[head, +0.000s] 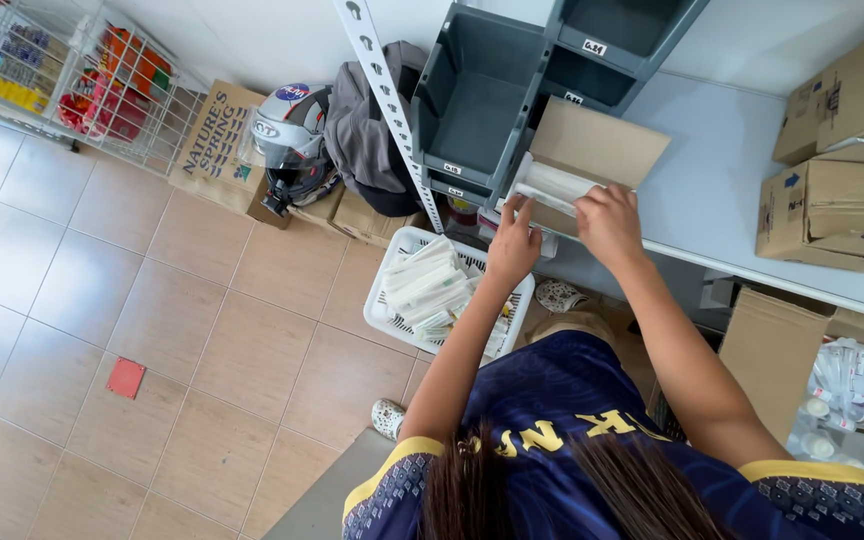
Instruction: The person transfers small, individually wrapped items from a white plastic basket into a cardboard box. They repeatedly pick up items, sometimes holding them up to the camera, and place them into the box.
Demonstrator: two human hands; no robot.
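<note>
Head view, looking down over the person's own dark hair and blue-and-yellow jersey.

Left hand (514,243): raised to the edge of the counter (722,170), fingers curled and closed on the near end of a flat white packet (550,185). Right hand (609,222): just beside the left, fingers bent down over the right part of the same packet, gripping it against the open flap of a small brown cardboard box (592,145). The packet lies at the mouth of that box, at the counter's left end, touching both hands.

Behind the box: grey plastic storage bins (477,100) stacked on a shelf frame, each with a small white label.

Below the hands, on the tiled floor (152,330): a white plastic basket (392,310) filled with more long white packets. Left of it, a helmet (290,140) and grey cloth resting on flattened cardboard. Far left corner: a white wire rack (62,70) holding coloured goods. A small red square lies on a tile, well apart from the basket.

Right side: several cardboard cartons (832,190) on the counter; beneath it, another carton with clear plastic bottles (857,385).
</note>
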